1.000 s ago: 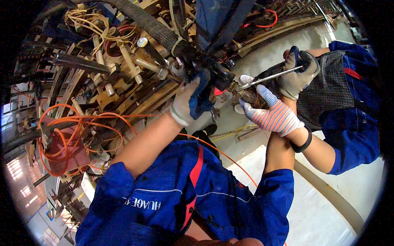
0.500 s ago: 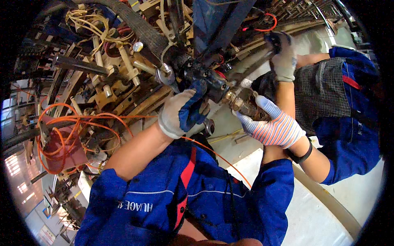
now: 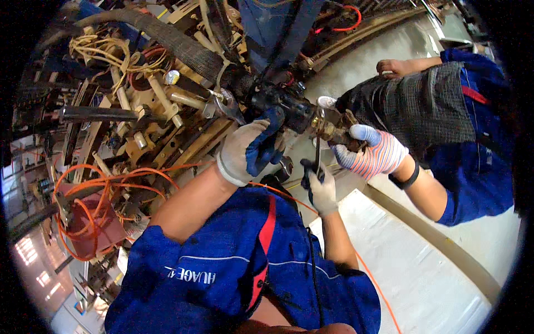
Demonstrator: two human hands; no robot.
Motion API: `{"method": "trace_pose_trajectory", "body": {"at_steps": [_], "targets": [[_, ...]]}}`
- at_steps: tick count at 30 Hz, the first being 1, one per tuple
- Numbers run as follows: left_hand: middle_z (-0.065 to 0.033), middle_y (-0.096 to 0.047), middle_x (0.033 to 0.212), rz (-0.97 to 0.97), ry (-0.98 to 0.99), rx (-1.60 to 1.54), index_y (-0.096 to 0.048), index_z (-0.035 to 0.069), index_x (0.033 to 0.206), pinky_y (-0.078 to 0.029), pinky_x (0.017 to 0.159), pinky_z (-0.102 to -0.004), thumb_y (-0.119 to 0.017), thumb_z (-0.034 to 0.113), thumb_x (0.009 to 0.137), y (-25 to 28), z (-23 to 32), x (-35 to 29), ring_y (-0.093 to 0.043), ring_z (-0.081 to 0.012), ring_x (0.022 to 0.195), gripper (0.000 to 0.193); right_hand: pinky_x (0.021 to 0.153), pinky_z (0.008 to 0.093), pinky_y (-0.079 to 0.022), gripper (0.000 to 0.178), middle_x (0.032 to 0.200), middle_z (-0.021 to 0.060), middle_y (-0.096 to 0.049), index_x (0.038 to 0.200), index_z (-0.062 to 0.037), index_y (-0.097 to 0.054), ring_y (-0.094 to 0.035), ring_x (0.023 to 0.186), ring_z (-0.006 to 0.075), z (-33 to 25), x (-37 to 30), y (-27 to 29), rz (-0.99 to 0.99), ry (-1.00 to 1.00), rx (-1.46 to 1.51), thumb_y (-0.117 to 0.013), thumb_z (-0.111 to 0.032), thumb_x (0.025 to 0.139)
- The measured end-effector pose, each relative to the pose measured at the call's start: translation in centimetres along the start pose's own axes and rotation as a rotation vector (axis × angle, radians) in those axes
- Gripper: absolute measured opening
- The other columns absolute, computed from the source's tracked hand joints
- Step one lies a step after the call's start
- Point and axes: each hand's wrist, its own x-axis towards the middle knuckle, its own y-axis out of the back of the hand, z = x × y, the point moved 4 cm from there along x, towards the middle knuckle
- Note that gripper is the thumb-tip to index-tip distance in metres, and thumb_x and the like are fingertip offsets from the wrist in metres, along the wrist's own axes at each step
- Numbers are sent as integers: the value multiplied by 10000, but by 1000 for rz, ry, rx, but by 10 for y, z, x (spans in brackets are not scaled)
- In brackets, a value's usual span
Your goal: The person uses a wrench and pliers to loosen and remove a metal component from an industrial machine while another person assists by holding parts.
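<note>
My left hand (image 3: 249,149), in a grey glove with blue-coated fingers, is closed just below a black metal fitting block (image 3: 283,107). Its fingers hide what they grip. A metal wrench jaw (image 3: 227,104) shows beside that hand's upper edge, and a round metal end (image 3: 286,167) sticks out below it. My right hand (image 3: 321,192), gloved alike, closes around the lower end of a thin wrench handle (image 3: 318,153) that reaches up to a brass-coloured hose fitting (image 3: 329,131). A co-worker's hand in a striped glove (image 3: 375,153) holds the fitting's right end.
A thick black sleeved hose (image 3: 161,39) crosses the upper left. Orange tubing (image 3: 83,195) lies coiled at the left among wooden and metal machine parts. A blue post (image 3: 281,28) stands behind the block. The co-worker's other hand (image 3: 394,68) is bare at the right. A white board (image 3: 411,261) lies below.
My right hand has swung from the upper right down toward me, bringing the wrench handle with it. The co-worker's bare hand has come into sight. My left hand keeps its grip.
</note>
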Motion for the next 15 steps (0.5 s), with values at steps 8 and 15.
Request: {"method": "trace_pose_trajectory", "body": {"at_steps": [8,15], "targets": [[-121,-618,816,-110,-135,-194,-631,19,819,-520,707,-384,-668,1,797,-1,-15,23,-621,-300,744,47,704,275,-467,350,850,47,-604,1293,21,-543,-532,762,111,-37,-99,-39,167,-9,128,-563,-147,986],[-109,-608,816,-170,-510,229,-631,5,806,-517,654,-342,-642,-29,817,-11,26,14,-622,-246,754,38,847,287,-471,315,994,72,-631,1281,21,-537,-566,904,140,-60,-115,-82,237,-47,333,-494,-156,1023]]}}
